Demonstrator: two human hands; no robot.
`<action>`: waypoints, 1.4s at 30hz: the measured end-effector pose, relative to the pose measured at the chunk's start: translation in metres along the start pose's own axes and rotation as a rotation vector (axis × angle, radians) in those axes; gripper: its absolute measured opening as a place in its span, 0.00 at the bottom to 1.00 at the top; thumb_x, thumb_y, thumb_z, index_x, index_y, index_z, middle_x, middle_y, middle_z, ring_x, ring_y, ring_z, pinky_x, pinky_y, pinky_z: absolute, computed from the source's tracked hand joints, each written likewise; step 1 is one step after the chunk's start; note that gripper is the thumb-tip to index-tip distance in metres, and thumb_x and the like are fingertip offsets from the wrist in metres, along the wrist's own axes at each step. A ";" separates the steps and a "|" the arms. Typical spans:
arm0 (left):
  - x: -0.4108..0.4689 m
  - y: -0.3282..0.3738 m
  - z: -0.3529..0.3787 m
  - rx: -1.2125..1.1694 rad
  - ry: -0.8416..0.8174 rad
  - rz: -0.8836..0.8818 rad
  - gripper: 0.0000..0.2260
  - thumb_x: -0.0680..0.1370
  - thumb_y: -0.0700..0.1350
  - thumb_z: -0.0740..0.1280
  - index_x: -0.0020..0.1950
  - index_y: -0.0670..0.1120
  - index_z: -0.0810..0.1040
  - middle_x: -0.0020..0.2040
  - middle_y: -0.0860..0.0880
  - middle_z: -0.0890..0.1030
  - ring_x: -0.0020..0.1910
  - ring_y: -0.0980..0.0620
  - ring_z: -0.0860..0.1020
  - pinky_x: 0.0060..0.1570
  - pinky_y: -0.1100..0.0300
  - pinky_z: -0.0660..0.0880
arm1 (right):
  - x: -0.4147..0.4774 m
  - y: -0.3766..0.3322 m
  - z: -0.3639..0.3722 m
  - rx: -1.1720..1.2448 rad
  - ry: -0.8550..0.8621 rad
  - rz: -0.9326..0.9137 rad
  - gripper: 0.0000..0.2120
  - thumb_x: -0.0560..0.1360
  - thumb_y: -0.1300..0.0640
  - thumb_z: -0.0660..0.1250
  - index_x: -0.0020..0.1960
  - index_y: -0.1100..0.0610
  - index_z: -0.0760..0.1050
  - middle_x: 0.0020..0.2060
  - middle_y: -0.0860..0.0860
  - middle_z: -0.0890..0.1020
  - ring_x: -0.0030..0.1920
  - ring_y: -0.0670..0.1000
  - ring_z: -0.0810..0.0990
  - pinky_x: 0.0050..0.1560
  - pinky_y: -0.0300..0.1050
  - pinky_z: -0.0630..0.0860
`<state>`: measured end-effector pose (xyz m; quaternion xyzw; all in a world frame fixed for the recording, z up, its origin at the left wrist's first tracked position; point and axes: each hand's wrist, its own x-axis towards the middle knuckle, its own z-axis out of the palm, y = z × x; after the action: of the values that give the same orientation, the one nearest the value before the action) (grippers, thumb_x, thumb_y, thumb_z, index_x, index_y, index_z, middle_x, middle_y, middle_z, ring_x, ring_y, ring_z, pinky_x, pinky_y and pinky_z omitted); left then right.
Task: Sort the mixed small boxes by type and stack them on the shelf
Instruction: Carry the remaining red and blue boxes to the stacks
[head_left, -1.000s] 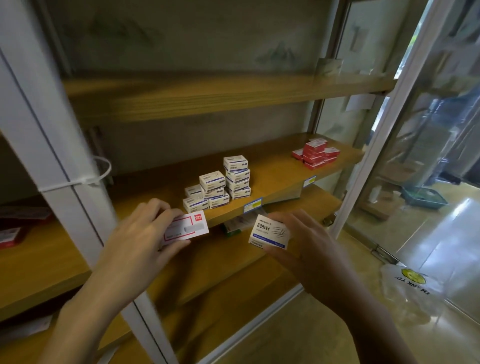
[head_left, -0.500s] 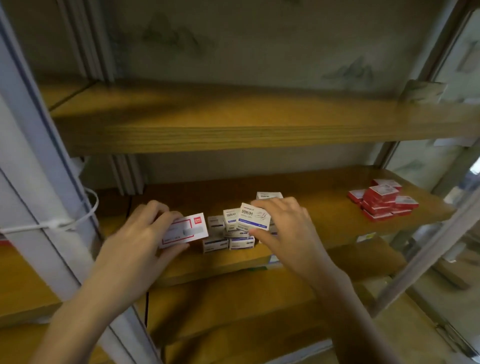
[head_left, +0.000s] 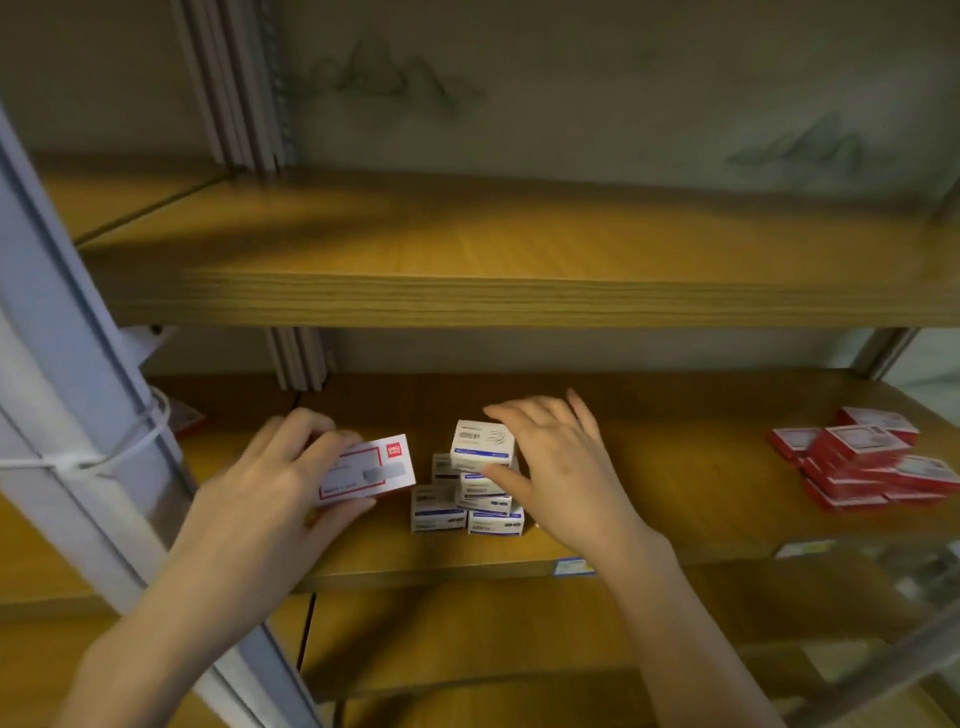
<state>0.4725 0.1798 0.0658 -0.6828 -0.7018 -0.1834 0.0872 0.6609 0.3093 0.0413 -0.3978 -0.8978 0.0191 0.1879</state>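
Red deli logo (head_left: 395, 451) (top corner) on white box (head_left: 363, 473) gripped by left hand (head_left: 270, 488).

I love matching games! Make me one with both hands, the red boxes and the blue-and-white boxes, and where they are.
1 left hand; 2 right hand; 3 red boxes; 4 blue-and-white stack.
A at the right end of the shelf; B holds a red-bordered box; C mid-shelf, between the hands; D touches the top box.
Pairs: 1-B, 2-D, 3-A, 4-C.

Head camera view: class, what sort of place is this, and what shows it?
Probably a stationery shop or stockroom: wooden shelves, sorted stacks of blue-and-white boxes and red boxes, a shelf-edge label.
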 end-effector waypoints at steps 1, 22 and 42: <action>0.002 0.003 0.000 0.009 0.002 0.003 0.21 0.65 0.45 0.75 0.55 0.42 0.78 0.49 0.45 0.77 0.46 0.46 0.77 0.32 0.59 0.73 | -0.002 0.003 -0.004 0.007 0.003 -0.016 0.24 0.75 0.45 0.60 0.69 0.47 0.61 0.66 0.44 0.68 0.69 0.46 0.59 0.71 0.45 0.42; 0.107 0.269 0.067 -0.055 0.118 0.073 0.22 0.68 0.56 0.60 0.57 0.46 0.77 0.50 0.49 0.76 0.47 0.48 0.75 0.38 0.57 0.72 | -0.115 0.269 -0.112 0.005 -0.044 -0.037 0.16 0.76 0.43 0.58 0.63 0.40 0.66 0.57 0.37 0.73 0.57 0.37 0.69 0.48 0.28 0.61; 0.209 0.407 0.194 -0.154 -0.098 0.030 0.25 0.74 0.59 0.62 0.68 0.52 0.65 0.64 0.51 0.70 0.63 0.51 0.67 0.59 0.56 0.67 | -0.166 0.407 -0.145 -0.017 -0.047 0.089 0.17 0.74 0.40 0.58 0.62 0.39 0.66 0.56 0.35 0.75 0.55 0.36 0.73 0.48 0.30 0.69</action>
<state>0.8892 0.4461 0.0223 -0.7061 -0.6788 -0.2018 0.0029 1.1014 0.4505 0.0479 -0.4383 -0.8836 0.0292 0.1625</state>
